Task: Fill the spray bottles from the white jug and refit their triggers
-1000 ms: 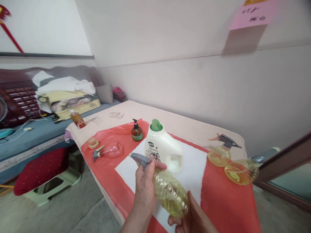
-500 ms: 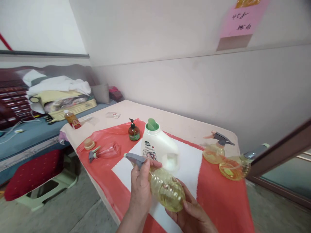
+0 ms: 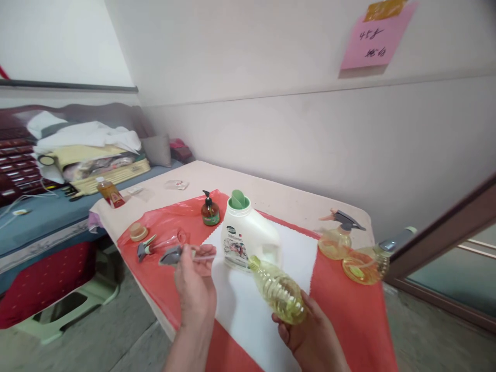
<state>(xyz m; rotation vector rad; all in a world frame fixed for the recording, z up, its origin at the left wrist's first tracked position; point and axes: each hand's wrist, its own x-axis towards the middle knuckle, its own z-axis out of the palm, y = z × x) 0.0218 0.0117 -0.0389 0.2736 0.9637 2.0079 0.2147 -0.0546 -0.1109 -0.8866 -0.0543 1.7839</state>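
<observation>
Evidently the risk lies with the ribbed yellow spray bottle point(image 3: 281, 292), uncapped and leaning with its neck towards the milky jug point(image 3: 251, 232): a further tip could spill any liquid, and a loose hold at its base could let it slip. The right hand point(image 3: 313, 336) has its thumb on one side and its fingers curled round the lower end. The left hand point(image 3: 196, 294) pinches the grey trigger sprayer point(image 3: 171, 255) between thumb and forefinger, the other fingers loosely bent near the dip tube point(image 3: 203, 257); that tube might drip, or snag on the jug if swung sideways. Both pieces are above the white cloth point(image 3: 294, 245) and red plastic sheet point(image 3: 341, 315). How full the held bottle is, I cannot tell. The jug stands upright, its fill hidden, a green cup-like cap point(image 3: 238, 199) in its mouth. Beside it, the brown pump bottle point(image 3: 210, 213) looks dark inside, level unclear
</observation>
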